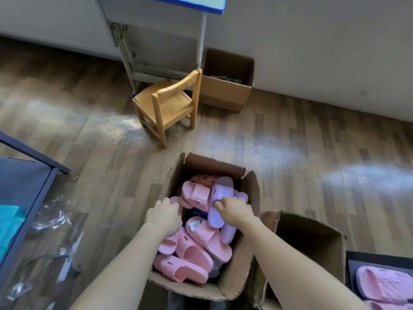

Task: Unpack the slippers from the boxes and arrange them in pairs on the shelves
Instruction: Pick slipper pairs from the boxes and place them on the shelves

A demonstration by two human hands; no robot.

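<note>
An open cardboard box [248, 260] stands on the floor right below me, full of several pink slippers [196, 253] and a few purple ones. My right hand [234, 211] is inside the box, its fingers closed around a purple slipper [218, 198] that lies on top of the pile. My left hand [164, 214] reaches in at the box's left side, fingers curled over a pink slipper [175, 201] near the wall; its grip is hidden. Another purple slipper [228, 232] lies under my right wrist.
An empty open box [312, 240] stands to the right, with a dark box holding pink slippers [380, 285] at the far right. A small wooden chair [167, 104] and another cardboard box [225, 86] stand ahead by the wall. Plastic wrappers [55, 220] and a dark shelf frame [26, 182] lie left.
</note>
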